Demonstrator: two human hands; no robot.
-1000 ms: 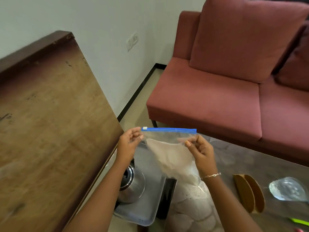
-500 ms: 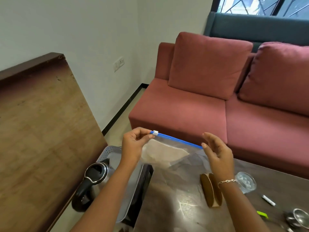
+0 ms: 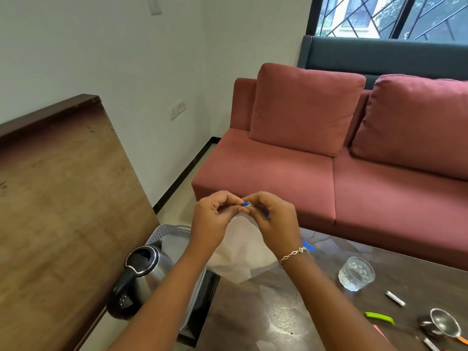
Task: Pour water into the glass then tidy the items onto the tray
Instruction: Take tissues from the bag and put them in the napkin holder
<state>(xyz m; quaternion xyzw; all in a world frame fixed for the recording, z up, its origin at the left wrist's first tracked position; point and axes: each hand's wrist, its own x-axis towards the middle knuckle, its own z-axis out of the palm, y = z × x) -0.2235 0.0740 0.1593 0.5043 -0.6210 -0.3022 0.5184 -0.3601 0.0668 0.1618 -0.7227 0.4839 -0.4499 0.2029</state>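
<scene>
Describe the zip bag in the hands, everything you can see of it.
The zip bag is clear, soft plastic with a blue zip strip on top and a small white slider. Something pale fills its lower part. It hangs crumpled in the air, above the tray edge and the table. The left hand and right hand pinch its top close together, by the slider. Nothing else plainly touches it.

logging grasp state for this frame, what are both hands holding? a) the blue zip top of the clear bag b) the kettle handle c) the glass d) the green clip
a: the left hand and the right hand both pinch the blue zip top, with the clear bag hanging below them; the glass stands untouched on the table.
</scene>
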